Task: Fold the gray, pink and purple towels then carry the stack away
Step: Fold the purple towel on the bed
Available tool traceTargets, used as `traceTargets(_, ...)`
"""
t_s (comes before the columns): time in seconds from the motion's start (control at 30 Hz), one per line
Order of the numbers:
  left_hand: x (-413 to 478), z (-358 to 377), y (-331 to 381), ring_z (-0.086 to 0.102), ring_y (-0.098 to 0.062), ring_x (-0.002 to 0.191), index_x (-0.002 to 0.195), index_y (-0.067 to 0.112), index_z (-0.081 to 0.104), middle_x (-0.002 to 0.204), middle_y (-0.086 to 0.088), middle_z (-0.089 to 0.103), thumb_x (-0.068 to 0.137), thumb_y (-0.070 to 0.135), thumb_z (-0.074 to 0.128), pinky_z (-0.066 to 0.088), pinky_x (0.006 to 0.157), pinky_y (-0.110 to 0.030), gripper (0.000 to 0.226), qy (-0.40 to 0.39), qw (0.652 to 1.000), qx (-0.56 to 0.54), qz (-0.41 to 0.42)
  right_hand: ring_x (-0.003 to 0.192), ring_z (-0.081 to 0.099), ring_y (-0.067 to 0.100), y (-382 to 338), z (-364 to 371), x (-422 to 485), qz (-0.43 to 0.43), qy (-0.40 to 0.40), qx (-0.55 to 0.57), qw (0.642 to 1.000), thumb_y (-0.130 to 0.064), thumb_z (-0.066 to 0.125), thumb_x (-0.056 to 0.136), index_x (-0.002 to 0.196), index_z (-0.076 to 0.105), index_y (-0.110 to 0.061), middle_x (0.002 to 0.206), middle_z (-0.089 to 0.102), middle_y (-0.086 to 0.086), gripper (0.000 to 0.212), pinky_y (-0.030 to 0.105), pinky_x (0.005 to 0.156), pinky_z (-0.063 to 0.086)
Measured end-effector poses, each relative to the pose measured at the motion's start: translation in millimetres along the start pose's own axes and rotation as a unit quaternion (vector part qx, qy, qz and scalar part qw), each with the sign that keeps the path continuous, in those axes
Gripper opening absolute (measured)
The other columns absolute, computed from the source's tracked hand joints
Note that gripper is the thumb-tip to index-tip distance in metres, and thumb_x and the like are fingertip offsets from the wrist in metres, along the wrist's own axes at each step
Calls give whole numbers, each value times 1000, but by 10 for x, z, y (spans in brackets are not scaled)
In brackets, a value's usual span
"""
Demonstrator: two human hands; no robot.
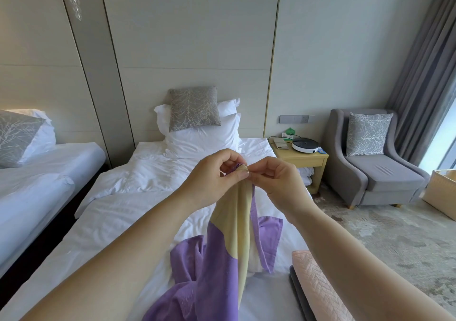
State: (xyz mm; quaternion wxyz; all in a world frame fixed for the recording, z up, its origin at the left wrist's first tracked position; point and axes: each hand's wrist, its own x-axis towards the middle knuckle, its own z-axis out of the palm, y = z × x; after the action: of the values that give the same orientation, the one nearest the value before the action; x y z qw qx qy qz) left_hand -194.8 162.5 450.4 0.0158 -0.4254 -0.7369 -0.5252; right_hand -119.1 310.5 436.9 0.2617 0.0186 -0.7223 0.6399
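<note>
- Hanging below the hands, the purple towel (217, 266), with its cream band, runs long-axis down to the bed (118, 212), where its lower end lies crumpled.
- Left hand (212, 172) and right hand (278, 177) meet at its top edge, the fingers (240, 174) of each pinching the cloth at nearly one spot; neither is nearer.
- To spread it for folding, the hands likely must part sideways along that edge.
- Pink towel (318, 288) lies folded atop the gray towel (299, 293), just right of the purple one.
</note>
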Motion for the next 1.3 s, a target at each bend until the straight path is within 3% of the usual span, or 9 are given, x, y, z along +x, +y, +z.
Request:
traceTargets(0.33, 197, -362, 448, 55, 2, 70, 88, 30, 62, 74, 24, 60, 89, 13, 64, 42, 71, -10, 17, 93, 992, -17, 89, 72, 67, 4, 209, 171, 8, 25, -69, -32, 997, -1, 71, 80, 70, 74, -23, 75, 74, -4, 24, 14, 68, 50)
traceTargets(0.47, 261, -600, 625, 51, 0, 68, 88, 26, 63, 76, 14, 59, 89, 11, 64, 42, 69, -13, 15, 155, 982, -46, 100, 78, 63, 18, 344, 269, 17, 45, -84, -102, 990, -11, 77, 76, 79, 73, -11, 87, 72, 13, 4, 42, 83, 51)
traceTargets(0.57, 267, -807, 683, 53, -2, 70, 91, 20, 62, 82, 8, 61, 88, 8, 64, 43, 69, -14, 12, 185, 977, -48, 98, 76, 57, 18, 400, 319, -27, 53, -103, -153, 982, -12, 77, 76, 75, 71, -10, 86, 69, 18, 7, 48, 84, 48)
traceTargets(0.73, 220, -1147, 556, 54, -3, 73, 96, 15, 62, 83, 3, 60, 90, 13, 63, 42, 69, -12, 7, 283, 957, -34, 59, 72, 57, 12, 152, 142, 3, 55, -126, -31, 990, -5, 71, 80, 73, 64, -10, 76, 65, 2, 11, 21, 72, 46)
traceTargets(0.83, 172, -1269, 430, 55, -1, 70, 98, 16, 62, 83, 5, 60, 90, 18, 63, 43, 67, -12, 8, 347, 935, -58, 33, 68, 55, 19, -130, 36, 40, 69, -173, 80, 979, -17, 72, 71, 73, 60, -9, 74, 61, 8, 14, 25, 67, 44)
traceTargets(0.97, 179, -1289, 273, 51, -13, 78, 98, 17, 59, 84, 1, 55, 93, 21, 57, 44, 75, -27, 6, 384, 917, -95, -52, 54, 49, 16, -334, 89, 63, 90, -159, 154, 971, -17, 65, 74, 68, 57, -14, 62, 54, 5, 10, 24, 50, 39)
traceTargets(1.13, 135, -1057, 183, 51, -11, 74, 86, 23, 59, 78, 6, 55, 90, 38, 60, 40, 64, -23, 16, 290, 944, -23, -157, 51, 41, 10, -259, 212, 41, 90, -134, 117, 980, -15, 57, 90, 72, 56, -16, 60, 49, -2, 18, 21, 46, 30)
traceTargets(1.23, 20, -830, 213, 56, 2, 73, 92, 30, 66, 78, 14, 60, 67, 70, 66, 43, 70, -17, 47, 78, 989, 24, -122, 58, 49, 12, -234, 235, 32, 67, -151, 135, 977, -21, 63, 80, 75, 59, -15, 67, 55, 4, 9, 18, 51, 40)
traceTargets(1.3, -29, -684, 240, 55, 11, 72, 99, 34, 66, 75, 23, 60, 61, 75, 65, 41, 69, -9, 56, -85, 988, 41, -120, 67, 53, 19, -231, 228, 47, 53, -163, 130, 977, -23, 64, 80, 79, 60, -14, 75, 59, 10, 10, 22, 57, 42)
